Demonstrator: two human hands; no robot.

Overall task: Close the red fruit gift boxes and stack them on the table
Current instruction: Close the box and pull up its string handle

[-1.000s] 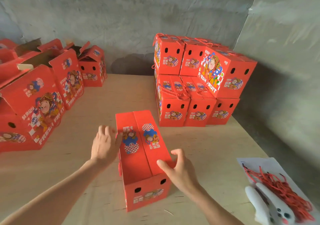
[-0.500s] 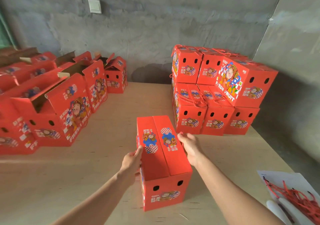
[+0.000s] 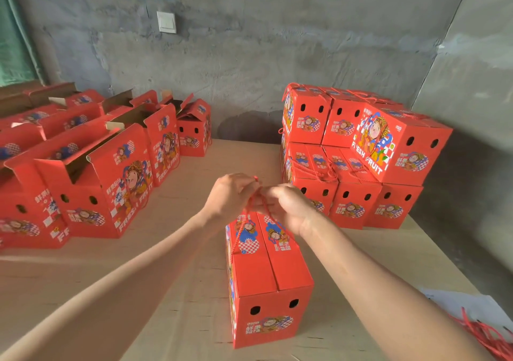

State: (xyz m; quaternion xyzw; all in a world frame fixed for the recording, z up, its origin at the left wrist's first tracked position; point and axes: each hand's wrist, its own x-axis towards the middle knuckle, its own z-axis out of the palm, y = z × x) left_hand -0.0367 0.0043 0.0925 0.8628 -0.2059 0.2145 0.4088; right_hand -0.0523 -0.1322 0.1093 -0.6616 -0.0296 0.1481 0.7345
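The red gift box (image 3: pixel 266 277) is standing near the middle of the table (image 3: pixel 166 291), its two top flaps lying down and meeting along a centre seam. A red cord (image 3: pixel 237 235) is rising from its left side to both hands, which are meeting just above the far half of the lid. The left hand (image 3: pixel 231 194) and right hand (image 3: pixel 288 205) are each curling their fingers and pinching the cord; whether they are knotting or threading it is hidden behind the knuckles. Further right, the stack of closed boxes (image 3: pixel 361 152) is sitting against the wall, and the open boxes (image 3: pixel 91 183) are waiting on the left. Loose cords (image 3: pixel 488 338) are lying at the lower right edge. The risk, as I judge it, is the cord slipping from the pinch and letting the flaps spring up, or an uneven pull dragging the light box sideways.
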